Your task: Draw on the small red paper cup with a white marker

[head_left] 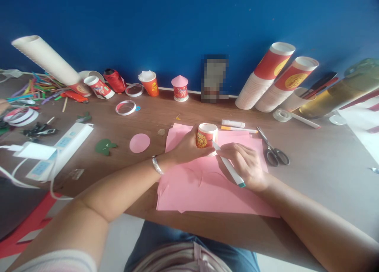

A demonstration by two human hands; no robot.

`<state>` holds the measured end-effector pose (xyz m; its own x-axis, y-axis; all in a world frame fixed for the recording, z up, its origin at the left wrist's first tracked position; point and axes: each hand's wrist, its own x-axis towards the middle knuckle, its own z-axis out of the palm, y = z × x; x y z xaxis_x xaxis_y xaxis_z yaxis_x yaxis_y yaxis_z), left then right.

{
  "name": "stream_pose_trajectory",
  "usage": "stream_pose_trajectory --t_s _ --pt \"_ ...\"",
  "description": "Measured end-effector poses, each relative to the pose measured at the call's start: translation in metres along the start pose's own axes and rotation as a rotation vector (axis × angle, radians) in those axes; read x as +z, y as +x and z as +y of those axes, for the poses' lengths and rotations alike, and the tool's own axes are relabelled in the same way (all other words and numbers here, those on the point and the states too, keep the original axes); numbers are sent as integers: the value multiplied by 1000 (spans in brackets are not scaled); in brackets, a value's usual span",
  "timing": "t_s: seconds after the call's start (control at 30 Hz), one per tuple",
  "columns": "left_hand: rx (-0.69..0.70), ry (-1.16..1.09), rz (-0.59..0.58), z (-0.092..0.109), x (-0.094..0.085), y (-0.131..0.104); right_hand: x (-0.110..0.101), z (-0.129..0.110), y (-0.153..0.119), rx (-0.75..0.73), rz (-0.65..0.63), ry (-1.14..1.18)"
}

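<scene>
My left hand [188, 145] wraps round a short red paper cup [207, 134] with a yellow print and a white top. The cup is over a stack of pink paper sheets [207, 189]; whether it touches them I cannot tell. Between the fingers of my right hand [244, 161] is a white marker pen [231, 168] with a green end. Its upper tip meets the side of the cup. Just behind the cup lie a white capped stick [233, 123] and an orange-and-white pen [238, 129]. A cut pink paper circle [139, 143] rests left of the sheets.
Scissors [274, 149] lie right of the sheets. Tall stacks of paper cups [254, 88] stand by the blue wall. A red cup with a pink cone roof [179, 81] stands at the back. On the left are a power strip [63, 149] and green paper scraps [104, 146].
</scene>
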<state>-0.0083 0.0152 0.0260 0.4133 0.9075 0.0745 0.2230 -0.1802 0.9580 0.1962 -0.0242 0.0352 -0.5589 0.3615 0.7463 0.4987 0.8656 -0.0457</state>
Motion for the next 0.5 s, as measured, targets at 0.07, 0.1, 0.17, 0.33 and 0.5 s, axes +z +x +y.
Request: stream_pose_trajectory --t_s 0.07,0.1,0.17,0.33,0.5 --pt "-30 -28 -16 -1 0 0 0 0 0 -2 0 -5" --pt "-46 -42 -21 -1 0 0 0 0 -1 -6 -3 -5" --pt "-51 -54 -23 -2 -1 0 1 0 -2 -10 5 -2" --pt "-34 -62 -2 -4 -3 -1 3 -1 -5 -3 66 -5" --pt "10 -213 -61 -1 -4 2 -1 4 -6 -3 -7 -35"
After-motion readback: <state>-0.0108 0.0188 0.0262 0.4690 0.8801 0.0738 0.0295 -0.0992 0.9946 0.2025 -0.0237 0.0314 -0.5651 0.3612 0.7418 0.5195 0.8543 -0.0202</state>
